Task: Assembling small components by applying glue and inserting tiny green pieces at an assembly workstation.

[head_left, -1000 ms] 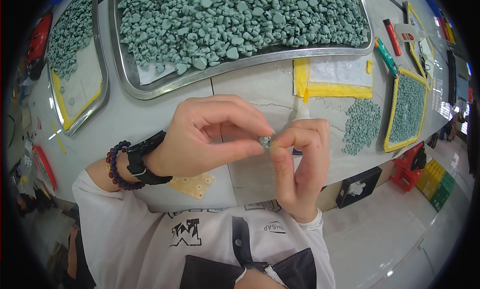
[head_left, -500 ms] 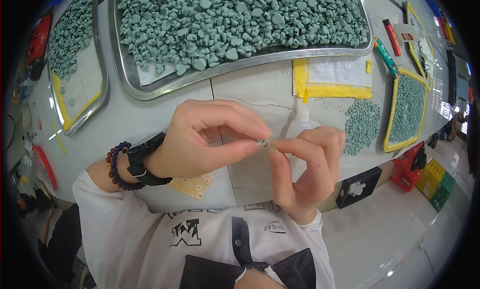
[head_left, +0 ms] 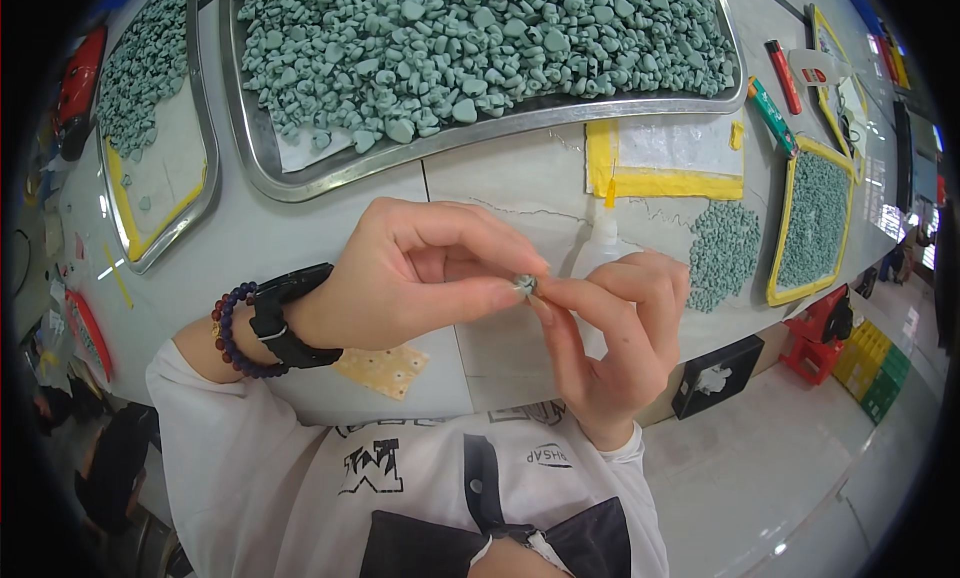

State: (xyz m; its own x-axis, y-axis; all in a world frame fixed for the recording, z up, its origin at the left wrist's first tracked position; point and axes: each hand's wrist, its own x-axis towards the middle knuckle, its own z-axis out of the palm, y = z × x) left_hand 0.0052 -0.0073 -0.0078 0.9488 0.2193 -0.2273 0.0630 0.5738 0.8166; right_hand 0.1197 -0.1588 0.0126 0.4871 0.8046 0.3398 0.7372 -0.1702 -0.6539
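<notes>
Between the thumb and forefinger of my left hand (head_left: 410,278) is a small grey-green piece (head_left: 526,283), pinched at the fingertips. My right hand (head_left: 625,328) meets it from the other side, thumb and forefinger closed at the piece's edge, the other fingers curled. The fingertips partly cover the piece, so its full shape is hidden. Just beyond my right hand stands a translucent squeeze bottle (head_left: 603,240) with a yellow needle tip, its lower part hidden by the fingers. A big metal tray (head_left: 330,181) heaped with similar green pieces (head_left: 480,58) lies ahead of both hands.
Another tray (head_left: 207,193) of green pieces sits at the left. On the right are a loose patch of tiny pieces (head_left: 723,253), a yellow-edged tray (head_left: 775,278), a green box cutter (head_left: 772,116) and a red marker (head_left: 783,76). A patterned yellow cloth (head_left: 385,371) lies near my left wrist.
The small green piece shows more between the fingertips and seems turned. My right thumb and forefinger have drawn closer together against it. My left hand has barely shifted.
</notes>
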